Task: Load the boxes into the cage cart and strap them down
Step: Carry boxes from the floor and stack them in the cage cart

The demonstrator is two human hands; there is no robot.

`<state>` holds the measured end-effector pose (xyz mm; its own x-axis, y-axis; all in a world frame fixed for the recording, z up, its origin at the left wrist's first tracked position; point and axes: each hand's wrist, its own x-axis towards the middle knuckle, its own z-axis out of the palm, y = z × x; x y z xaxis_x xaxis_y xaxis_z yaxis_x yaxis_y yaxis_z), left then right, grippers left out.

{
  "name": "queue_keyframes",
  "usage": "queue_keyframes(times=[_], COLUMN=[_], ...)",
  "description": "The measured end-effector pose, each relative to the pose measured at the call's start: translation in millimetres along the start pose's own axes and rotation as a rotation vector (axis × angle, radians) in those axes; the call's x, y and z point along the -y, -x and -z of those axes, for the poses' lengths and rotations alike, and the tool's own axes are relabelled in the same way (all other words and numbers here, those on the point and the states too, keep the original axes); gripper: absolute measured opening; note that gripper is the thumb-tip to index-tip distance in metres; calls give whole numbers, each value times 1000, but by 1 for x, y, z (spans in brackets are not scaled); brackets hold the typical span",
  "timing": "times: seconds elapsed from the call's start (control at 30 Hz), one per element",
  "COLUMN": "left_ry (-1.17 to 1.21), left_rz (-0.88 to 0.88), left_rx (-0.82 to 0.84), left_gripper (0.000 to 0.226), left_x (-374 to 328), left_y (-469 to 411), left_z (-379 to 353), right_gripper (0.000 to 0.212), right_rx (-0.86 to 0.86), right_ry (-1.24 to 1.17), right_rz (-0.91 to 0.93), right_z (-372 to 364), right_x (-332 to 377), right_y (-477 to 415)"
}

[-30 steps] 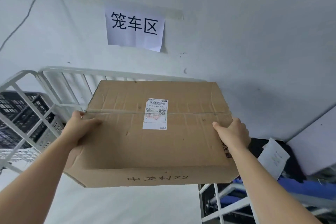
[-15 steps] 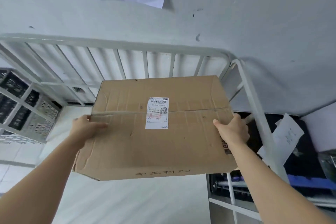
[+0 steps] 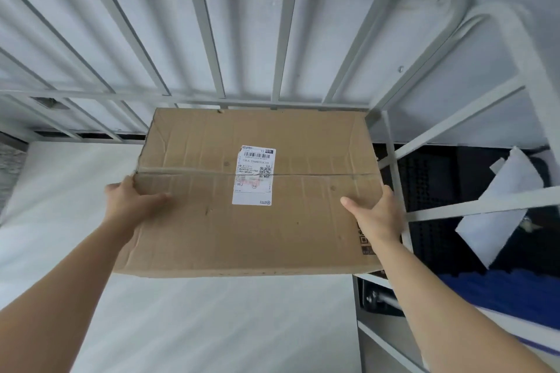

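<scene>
A brown cardboard box (image 3: 212,227) with a white shipping label on its taped top is held inside the white metal cage cart (image 3: 285,36). Its far edge is close to the cart's barred back wall and its right edge close to the right side frame (image 3: 394,166). My left hand (image 3: 130,206) grips the box's left edge, thumb on top and fingers hidden under the side. My right hand (image 3: 378,215) grips the right edge the same way. The cart's pale floor (image 3: 188,321) lies below the box; whether the box touches it I cannot tell.
Beyond the cart's right side frame are a dark crate-like mass (image 3: 439,206), a white sheet of paper (image 3: 503,203) and something blue (image 3: 509,291). A white wall stands behind the back bars. The cart floor left of the box is bare.
The box has gone forward and down into the cart, toward its back right corner. The view has tilted down, so the wall sign is gone. Both hands keep the same hold.
</scene>
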<state>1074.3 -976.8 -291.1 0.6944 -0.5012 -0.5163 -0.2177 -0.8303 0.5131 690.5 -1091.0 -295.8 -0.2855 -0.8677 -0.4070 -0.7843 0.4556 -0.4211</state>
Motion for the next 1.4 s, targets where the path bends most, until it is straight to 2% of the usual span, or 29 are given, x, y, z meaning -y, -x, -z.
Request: queue_keyframes(times=[0.3,0.7,0.77,0.83,0.9,0.97,1.07,1.17,1.4], left_ry=[-98,-149,-173,-212,-258,-294,-345,-379,-467], left_rz=[-10,-61,-102,-129,-124,-42,32,11,2], left_rx=[87,139,130,142,174,183,221,230,232], left_gripper=[71,71,74,88,110,127,139,138,137], left_x=[33,59,64,71,83,97,112,109,102], left_y=[-78,-129,-131,-129,-121,-106,-84,-81,-83], left_z=[-88,-164,-168,-168,-169,-169,-174,-179,-183], right_gripper=[104,101,103,104,104,108,129,139,135], right_rx=[4,86,82,80,73,124,287,339,373], right_ry=[70,27,33,51,112,254,503,636,704], right_rz=[-18,-12,-8,13,81,139,171,217,188], right_z=[-91,-158,-160,-160,-159,-157,-153,-146,-146], right_x=[-44,-92,-94,-95,-94,-97,-111,-122,-115], right_y=[-73,-141,-147,-144,-131,-114,-91,-89,-94])
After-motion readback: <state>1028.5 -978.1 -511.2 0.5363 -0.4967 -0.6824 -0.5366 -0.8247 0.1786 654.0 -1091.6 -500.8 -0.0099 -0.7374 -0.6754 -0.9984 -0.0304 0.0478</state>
